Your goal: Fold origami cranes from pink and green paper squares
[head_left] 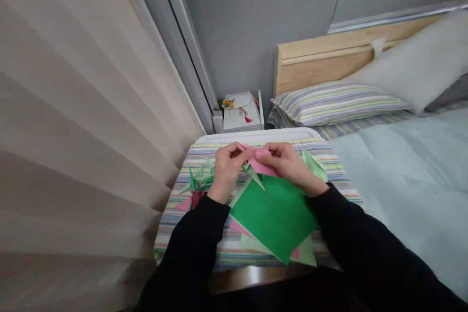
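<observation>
A pink sheet of folded origami paper (266, 167) is held up over the small table between both hands. My left hand (228, 165) pinches its left end between thumb and fingers. On its right side my right hand (287, 161) grips it, with the thumb pressed on top. Below the hands lies a green square of paper (276, 214) on a stack with light green and pink sheets. Several folded green paper cranes (200, 178) sit left of my left hand, and a pale green folded piece (252, 173) shows just under the pink paper.
A striped cloth (166, 226) covers the table, whose white rim (256, 135) shows at the back. Pale curtains (91, 131) hang close on the left. To the right is a bed with a light blue quilt (402, 165). A white nightstand (237, 122) stands behind.
</observation>
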`<control>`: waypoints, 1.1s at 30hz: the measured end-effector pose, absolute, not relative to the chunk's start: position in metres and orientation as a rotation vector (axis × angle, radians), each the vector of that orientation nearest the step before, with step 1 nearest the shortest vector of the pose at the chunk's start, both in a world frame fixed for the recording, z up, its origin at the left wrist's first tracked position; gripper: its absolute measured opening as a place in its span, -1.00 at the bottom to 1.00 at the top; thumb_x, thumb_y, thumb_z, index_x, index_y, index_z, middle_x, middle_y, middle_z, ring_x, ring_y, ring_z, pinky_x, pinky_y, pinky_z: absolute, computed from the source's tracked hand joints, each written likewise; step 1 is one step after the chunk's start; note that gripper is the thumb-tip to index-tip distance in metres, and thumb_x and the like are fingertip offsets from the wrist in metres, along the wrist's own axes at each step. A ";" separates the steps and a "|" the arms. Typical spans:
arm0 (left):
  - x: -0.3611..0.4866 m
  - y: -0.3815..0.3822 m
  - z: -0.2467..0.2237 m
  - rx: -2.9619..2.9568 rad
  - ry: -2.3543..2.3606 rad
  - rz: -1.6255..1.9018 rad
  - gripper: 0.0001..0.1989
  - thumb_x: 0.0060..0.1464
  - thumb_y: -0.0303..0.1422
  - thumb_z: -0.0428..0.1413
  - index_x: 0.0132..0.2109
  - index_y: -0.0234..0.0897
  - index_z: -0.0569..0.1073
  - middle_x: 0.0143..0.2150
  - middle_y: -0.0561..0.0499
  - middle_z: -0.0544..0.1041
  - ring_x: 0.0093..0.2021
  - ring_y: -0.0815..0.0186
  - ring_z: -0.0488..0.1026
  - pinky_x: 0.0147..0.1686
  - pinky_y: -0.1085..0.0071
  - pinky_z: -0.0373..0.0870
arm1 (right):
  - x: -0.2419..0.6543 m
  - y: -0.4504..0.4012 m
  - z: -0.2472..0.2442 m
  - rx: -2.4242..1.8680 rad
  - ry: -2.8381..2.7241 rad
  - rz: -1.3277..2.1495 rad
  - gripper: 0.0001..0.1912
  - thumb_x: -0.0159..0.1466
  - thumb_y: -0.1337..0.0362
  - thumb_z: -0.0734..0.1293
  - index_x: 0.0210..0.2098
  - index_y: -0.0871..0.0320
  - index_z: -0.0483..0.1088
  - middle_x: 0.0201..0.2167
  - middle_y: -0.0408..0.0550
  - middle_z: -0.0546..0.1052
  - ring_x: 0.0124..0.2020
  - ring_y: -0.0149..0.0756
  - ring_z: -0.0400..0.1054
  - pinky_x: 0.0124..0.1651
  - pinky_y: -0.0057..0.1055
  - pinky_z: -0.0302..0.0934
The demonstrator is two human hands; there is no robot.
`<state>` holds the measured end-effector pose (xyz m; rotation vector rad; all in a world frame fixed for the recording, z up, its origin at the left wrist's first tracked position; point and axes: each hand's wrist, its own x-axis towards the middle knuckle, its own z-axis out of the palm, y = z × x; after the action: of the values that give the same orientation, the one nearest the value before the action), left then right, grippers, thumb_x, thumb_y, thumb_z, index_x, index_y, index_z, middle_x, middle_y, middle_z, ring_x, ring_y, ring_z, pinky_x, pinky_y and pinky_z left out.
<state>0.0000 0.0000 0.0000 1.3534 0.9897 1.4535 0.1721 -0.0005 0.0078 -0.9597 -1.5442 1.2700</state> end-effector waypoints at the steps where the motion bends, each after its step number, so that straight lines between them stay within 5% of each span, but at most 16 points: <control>1: 0.000 0.000 0.000 1.325 0.962 1.460 -0.76 -0.05 -0.30 0.38 -0.49 -0.31 0.52 -0.55 0.10 0.46 -0.51 0.45 0.29 -0.45 0.48 0.22 | 0.172 -0.001 0.008 -0.959 -1.535 1.291 -0.56 0.09 -0.06 0.48 -0.52 0.20 0.39 -0.62 -0.24 0.27 -0.56 -0.47 0.05 -0.48 -0.43 -0.14; 18: 0.004 -0.002 0.006 1.149 0.922 1.616 -0.69 -0.07 -0.31 0.38 -0.56 -0.30 0.43 -0.61 0.13 0.33 -0.56 0.48 0.19 -0.51 0.49 0.11 | 0.168 -0.001 0.005 -0.909 -1.520 1.347 -0.55 0.07 -0.06 0.50 -0.54 0.19 0.38 -0.62 -0.24 0.27 -0.57 -0.47 0.03 -0.50 -0.43 -0.15; 25: 0.001 0.000 0.005 1.099 0.925 1.644 -0.55 0.06 -0.09 0.31 -0.57 -0.30 0.38 -0.58 0.11 0.27 -0.54 0.46 0.20 -0.53 0.50 0.14 | 0.169 -0.001 0.004 -0.932 -1.552 1.308 -0.57 0.10 -0.05 0.47 -0.55 0.18 0.38 -0.63 -0.23 0.27 -0.57 -0.46 0.04 -0.50 -0.43 -0.14; 30: 0.000 -0.001 0.004 1.155 0.906 1.520 -0.70 0.07 -0.12 0.29 -0.31 -0.29 0.56 -0.40 0.03 0.48 -0.40 0.39 0.39 -0.44 0.50 0.31 | 0.169 0.000 0.003 -0.976 -1.522 1.171 -0.60 0.18 -0.03 0.42 -0.50 0.20 0.43 -0.59 -0.20 0.33 -0.54 -0.43 0.08 -0.48 -0.42 -0.09; 33: 0.000 -0.001 0.003 1.283 0.942 1.413 -0.78 0.00 -0.24 0.34 -0.36 -0.30 0.54 -0.47 0.08 0.46 -0.46 0.43 0.35 -0.42 0.49 0.32 | 0.169 0.000 0.004 -0.962 -1.550 1.079 -0.62 0.23 0.00 0.38 -0.49 0.20 0.43 -0.58 -0.18 0.35 -0.51 -0.41 0.12 -0.45 -0.41 -0.05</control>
<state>0.0004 -0.0014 0.0035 1.2830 0.9419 1.4134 0.1691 0.0001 0.0039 -0.9620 -1.5497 1.0789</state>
